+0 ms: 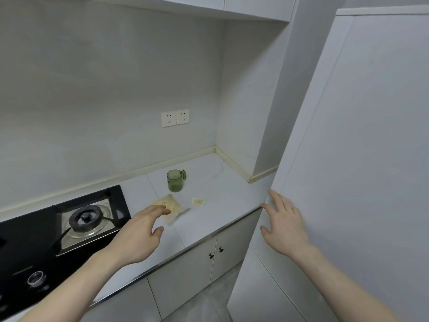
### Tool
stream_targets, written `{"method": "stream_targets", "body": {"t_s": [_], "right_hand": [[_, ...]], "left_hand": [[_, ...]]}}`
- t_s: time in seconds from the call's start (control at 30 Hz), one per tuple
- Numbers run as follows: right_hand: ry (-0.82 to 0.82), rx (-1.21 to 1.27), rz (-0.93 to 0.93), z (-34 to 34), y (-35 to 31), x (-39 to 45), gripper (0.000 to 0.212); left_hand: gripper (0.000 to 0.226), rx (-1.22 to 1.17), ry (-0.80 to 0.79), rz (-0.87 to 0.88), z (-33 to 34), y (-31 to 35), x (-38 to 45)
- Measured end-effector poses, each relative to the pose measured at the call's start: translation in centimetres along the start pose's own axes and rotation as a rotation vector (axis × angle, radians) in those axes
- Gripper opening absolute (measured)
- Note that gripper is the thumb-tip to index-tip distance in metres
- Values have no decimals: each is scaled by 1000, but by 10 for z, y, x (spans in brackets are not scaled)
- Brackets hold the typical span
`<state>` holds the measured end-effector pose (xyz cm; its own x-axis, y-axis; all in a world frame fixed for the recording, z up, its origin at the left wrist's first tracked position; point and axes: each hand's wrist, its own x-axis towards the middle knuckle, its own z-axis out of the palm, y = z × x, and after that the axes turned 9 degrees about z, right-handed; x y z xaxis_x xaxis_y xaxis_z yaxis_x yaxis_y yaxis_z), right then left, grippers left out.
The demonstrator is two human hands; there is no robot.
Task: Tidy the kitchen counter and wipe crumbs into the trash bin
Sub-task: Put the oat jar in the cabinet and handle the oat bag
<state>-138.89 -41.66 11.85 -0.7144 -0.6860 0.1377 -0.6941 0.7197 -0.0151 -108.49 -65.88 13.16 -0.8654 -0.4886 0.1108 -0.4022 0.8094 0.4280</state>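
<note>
A clear plastic bag with pale crumbly food (173, 209) lies flat on the white counter (222, 196). A small pale wrapper scrap (198, 202) lies just to its right. A green transparent cup with a handle (175, 180) stands upright behind them. My left hand (141, 231) hovers over the counter with fingers spread, its fingertips at the bag's near left edge, holding nothing. My right hand (282, 225) is spread open in front of the tall white cabinet side (348, 159), fingers straight, holding nothing.
A black gas hob with a burner (86, 220) takes up the counter's left part. Two wall sockets (175, 118) sit on the back wall. Cabinet doors with dark knobs (216, 252) are below the counter. No trash bin or cloth is in view.
</note>
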Motion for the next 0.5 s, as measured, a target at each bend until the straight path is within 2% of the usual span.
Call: {"method": "stream_targets", "body": {"t_s": [0.2, 0.33, 0.43, 0.5], "right_hand": [[-34, 108, 54, 8, -3, 0, 62], [-123, 513, 171, 17, -19, 0, 58], [-158, 536, 68, 35, -46, -13, 57], [-240, 565, 12, 47, -70, -22, 56]], "left_hand": [[45, 12, -38, 5, 8, 1, 7], [45, -5, -67, -48, 8, -5, 6], [47, -23, -81, -77, 10, -20, -3], [47, -33, -90, -97, 12, -32, -11]]}}
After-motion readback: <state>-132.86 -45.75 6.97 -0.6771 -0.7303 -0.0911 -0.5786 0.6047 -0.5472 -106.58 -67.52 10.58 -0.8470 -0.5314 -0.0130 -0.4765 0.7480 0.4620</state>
